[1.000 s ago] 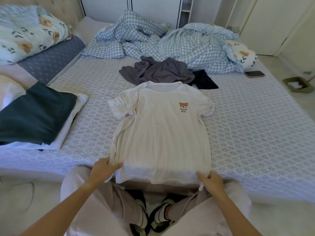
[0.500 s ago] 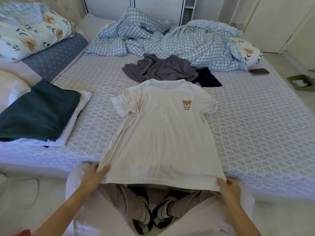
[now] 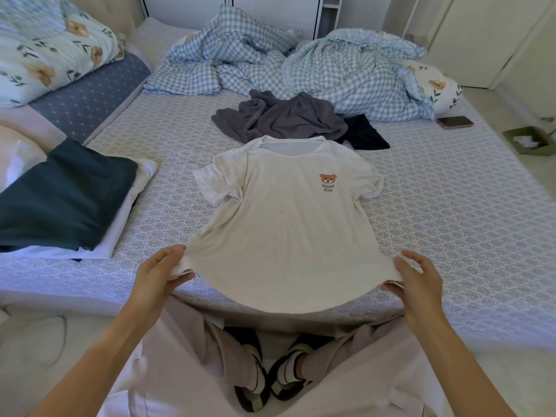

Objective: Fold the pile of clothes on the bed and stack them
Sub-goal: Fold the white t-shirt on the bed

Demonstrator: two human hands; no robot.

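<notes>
White T-shirt (image 3: 288, 236) flat on bed (image 3: 451, 236), left hand (image 3: 159, 276) and right hand (image 3: 418, 281) pinching its hem corners

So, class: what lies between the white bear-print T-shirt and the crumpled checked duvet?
A crumpled grey garment and a black one, per the head view.

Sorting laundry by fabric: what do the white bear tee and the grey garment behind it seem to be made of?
White tee: looks like thin, soft jersey knit, matte; it drapes and stretches between the left hand and right hand. Grey garment: seemingly a heavier, soft matte knit, crumpled in rounded folds. Exact fibre cannot be told.
</notes>
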